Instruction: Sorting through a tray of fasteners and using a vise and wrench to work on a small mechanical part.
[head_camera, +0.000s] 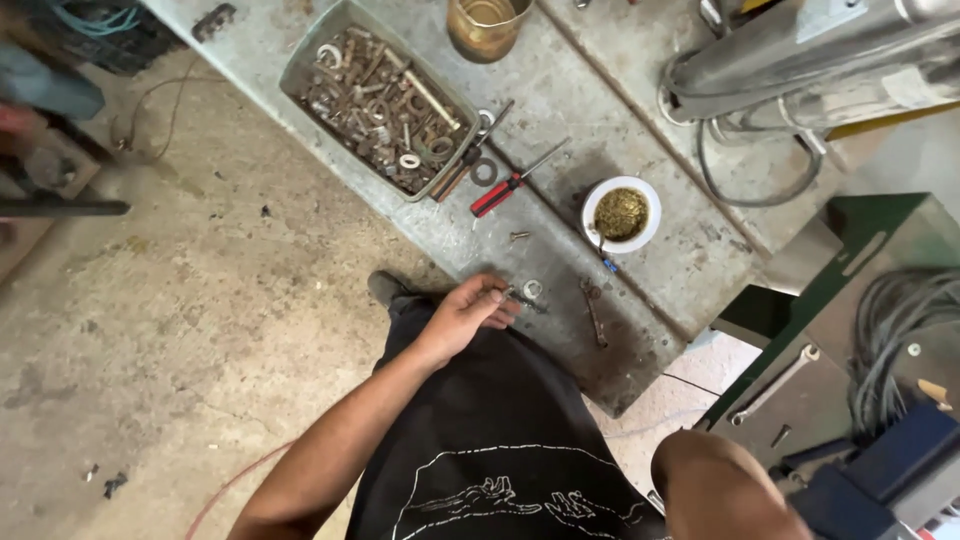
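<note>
Pinching one bolt (522, 299) in the left hand (468, 312) beside one washer (532, 289).

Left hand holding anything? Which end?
Left hand pinches a dark bolt at its near end, fingertips on the bench. Right hand out of view.

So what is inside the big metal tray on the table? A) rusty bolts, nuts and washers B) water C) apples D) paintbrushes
A: the metal tray at the top of the workbench is heaped with rusty bolts, nuts and washers.
</note>
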